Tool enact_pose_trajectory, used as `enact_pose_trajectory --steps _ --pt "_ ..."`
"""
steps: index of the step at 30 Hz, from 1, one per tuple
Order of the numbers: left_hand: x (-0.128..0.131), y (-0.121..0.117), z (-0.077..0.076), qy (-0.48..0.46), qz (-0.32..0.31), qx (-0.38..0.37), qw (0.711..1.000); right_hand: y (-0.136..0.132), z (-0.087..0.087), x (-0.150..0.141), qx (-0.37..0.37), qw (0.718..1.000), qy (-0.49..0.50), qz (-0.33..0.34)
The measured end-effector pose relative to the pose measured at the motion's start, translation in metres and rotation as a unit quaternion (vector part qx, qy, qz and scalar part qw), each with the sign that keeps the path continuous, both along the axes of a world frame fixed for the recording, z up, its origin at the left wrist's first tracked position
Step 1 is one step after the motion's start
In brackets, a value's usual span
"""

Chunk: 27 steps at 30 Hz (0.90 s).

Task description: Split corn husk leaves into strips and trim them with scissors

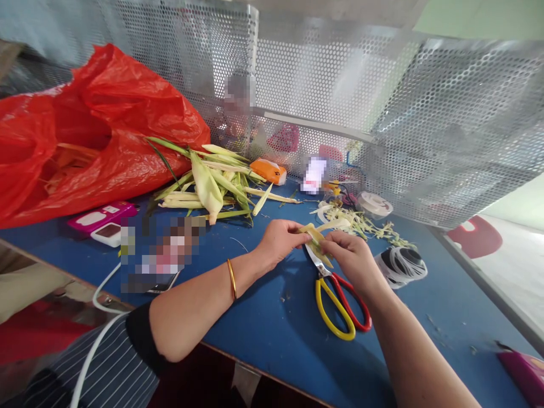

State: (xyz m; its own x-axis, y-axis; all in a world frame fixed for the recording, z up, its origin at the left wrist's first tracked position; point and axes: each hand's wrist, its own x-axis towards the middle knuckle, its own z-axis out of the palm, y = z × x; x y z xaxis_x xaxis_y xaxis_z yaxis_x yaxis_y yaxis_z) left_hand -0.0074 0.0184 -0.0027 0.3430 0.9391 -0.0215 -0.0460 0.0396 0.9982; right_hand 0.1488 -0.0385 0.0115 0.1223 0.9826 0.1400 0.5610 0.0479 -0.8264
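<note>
A folded piece of pale yellow-green corn husk (317, 241) is held between my two hands above the blue table (272, 328). My left hand (283, 241) pinches its left end, thumb against fingers. On the other side, my right hand (346, 255) grips the husk with closed fingertips. Scissors (325, 272) with one yellow and one red handle lie just below, their blades partly hidden under the husk. Behind the hands is a heap of thin husk strips (365, 224). A larger pile of whole husks (208, 187) lies farther left.
A big red plastic bag (140, 113) fills the back left. Nearby lie a purple-and-white device (104, 221), an orange packet (270, 171) and a blurred phone (164, 280). At right are a tape roll (374, 205) and a black-and-white spool (402, 266). Perforated metal panels (306, 73) border the back.
</note>
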Motion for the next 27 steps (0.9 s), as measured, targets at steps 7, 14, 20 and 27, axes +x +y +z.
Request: enact_pose_trajectory --steps 7,14,20,27 --pt "0.000 0.000 -0.001 -0.005 -0.012 -0.023 1.000 0.001 -0.006 -0.003 0.038 0.998 -0.039 -0.015" --pt "0.001 -0.002 -0.002 0.005 -0.021 -0.013 1.000 -0.001 -0.006 -0.004 0.049 0.994 -0.090 -0.044" --pt "0.002 -0.003 -0.012 0.077 -0.045 0.065 0.994 -0.004 -0.007 -0.013 0.073 0.982 -0.141 -0.103" --pt "0.000 -0.004 -0.003 0.047 -0.082 0.026 0.995 -0.015 0.009 -0.002 0.248 0.894 -0.338 -0.160"
